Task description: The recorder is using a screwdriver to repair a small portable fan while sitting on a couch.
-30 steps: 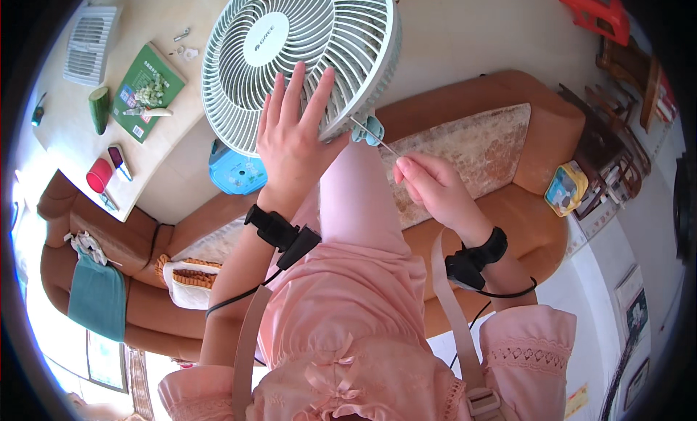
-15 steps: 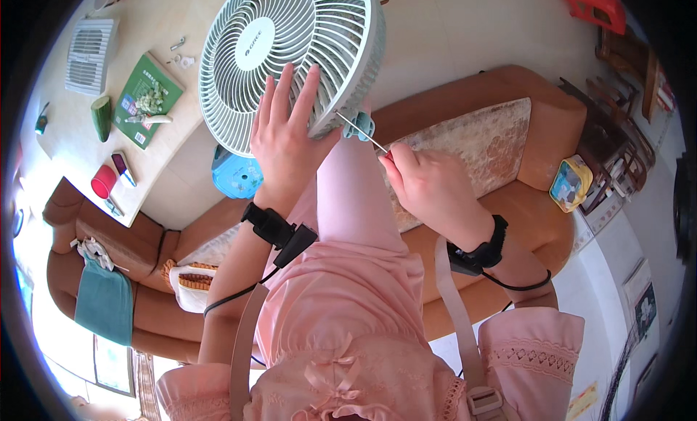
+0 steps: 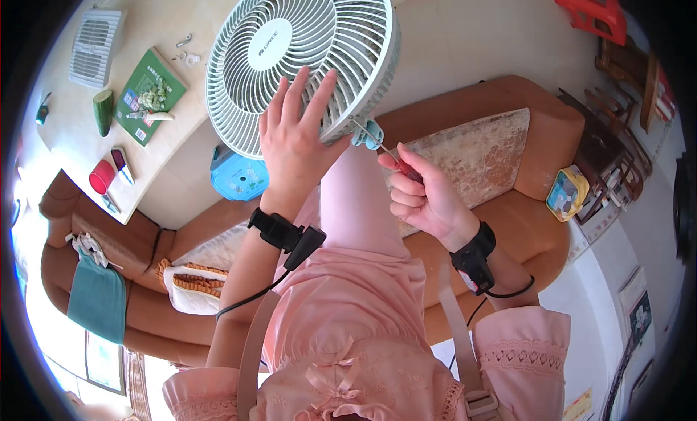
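Note:
A pale green electric fan (image 3: 239, 72) with a round white-ribbed grille stands in front of me. My left hand (image 3: 299, 134) lies against its lower front, fingers stretched and spread over the grille, thumb along the bottom rim. My right hand (image 3: 434, 196) is closed around the red handle of a screwdriver (image 3: 409, 172). Its thin metal shaft points up and left, and the tip meets the lower right edge of the fan's rim. Right beside that spot is a small teal part (image 3: 370, 134) behind the rim. Any screw at the tip is too small to make out.
On the pale table (image 3: 174, 141) at left are a green book (image 3: 141, 127), a cucumber (image 3: 103, 115), a red cup (image 3: 102, 178) and a white vented box (image 3: 94, 47). A brown sofa (image 3: 508, 236) stands behind my legs; a blue stool (image 3: 239, 178) is under the table edge.
My right hand has turned, its curled fingers now facing up with the red handle showing. The screwdriver tip stays at the rim. The fan and my left hand sit slightly further right in view.

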